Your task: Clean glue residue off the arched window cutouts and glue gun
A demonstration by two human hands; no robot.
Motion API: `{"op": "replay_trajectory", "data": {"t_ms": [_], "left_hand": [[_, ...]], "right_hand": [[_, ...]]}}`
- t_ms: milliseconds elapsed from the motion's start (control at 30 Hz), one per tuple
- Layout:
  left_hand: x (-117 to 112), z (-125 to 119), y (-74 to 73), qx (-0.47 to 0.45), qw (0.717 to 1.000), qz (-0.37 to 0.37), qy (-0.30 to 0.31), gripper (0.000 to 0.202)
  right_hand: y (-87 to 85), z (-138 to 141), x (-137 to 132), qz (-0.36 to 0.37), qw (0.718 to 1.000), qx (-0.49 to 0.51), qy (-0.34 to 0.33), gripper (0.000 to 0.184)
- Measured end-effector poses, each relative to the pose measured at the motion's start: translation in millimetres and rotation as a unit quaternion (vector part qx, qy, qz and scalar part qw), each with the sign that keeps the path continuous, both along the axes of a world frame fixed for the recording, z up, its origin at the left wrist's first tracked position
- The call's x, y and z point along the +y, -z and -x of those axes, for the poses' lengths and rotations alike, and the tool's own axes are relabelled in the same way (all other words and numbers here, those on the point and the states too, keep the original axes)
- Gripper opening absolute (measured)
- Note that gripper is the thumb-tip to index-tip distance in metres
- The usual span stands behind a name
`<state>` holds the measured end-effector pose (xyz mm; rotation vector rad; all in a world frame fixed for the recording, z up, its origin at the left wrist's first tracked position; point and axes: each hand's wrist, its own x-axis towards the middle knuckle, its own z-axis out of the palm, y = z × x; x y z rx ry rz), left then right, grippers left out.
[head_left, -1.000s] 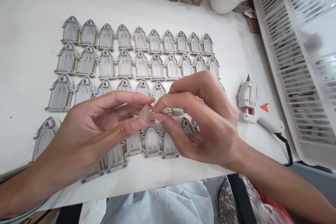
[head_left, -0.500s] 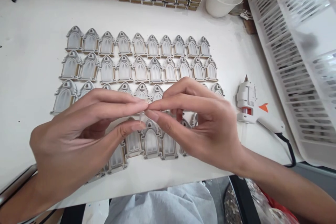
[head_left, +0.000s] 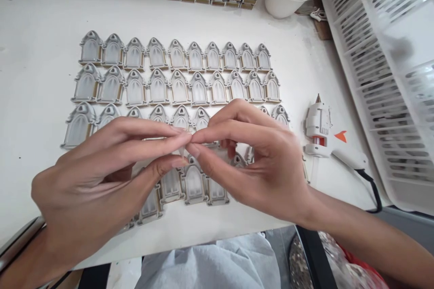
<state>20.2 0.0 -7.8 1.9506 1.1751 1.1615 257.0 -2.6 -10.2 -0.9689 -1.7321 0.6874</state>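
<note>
From the head view, your left hand [head_left: 101, 180] and right hand [head_left: 267, 167] meet fingertip to fingertip. Both are clamped on a small clear piece [head_left: 183, 149] held between them above the bench [head_left: 44, 13]. A second ago it showed its flat face; now it is turned edge-on, so only a thin sliver shows and both pinches sit closer. Rows of arched frames [head_left: 198, 88] lie under and beyond your hands. The glue gun [head_left: 318, 128] rests untouched, right of your right hand.

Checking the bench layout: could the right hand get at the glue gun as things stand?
Probably yes: the glue gun lies on the table just beside the right hand, nothing between them, though its fingers are busy pinching a small clear piece.
</note>
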Motion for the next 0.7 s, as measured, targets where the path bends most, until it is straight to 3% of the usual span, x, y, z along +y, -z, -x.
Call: {"op": "replay_trajectory", "data": {"t_ms": [700], "left_hand": [[-1.2,-1.3,5.6,-0.074,0.996,0.036,0.038,0.05]], "right_hand": [[-3.7,0.9,-1.0,0.024,1.0,0.007,-0.001,0.012]]}}
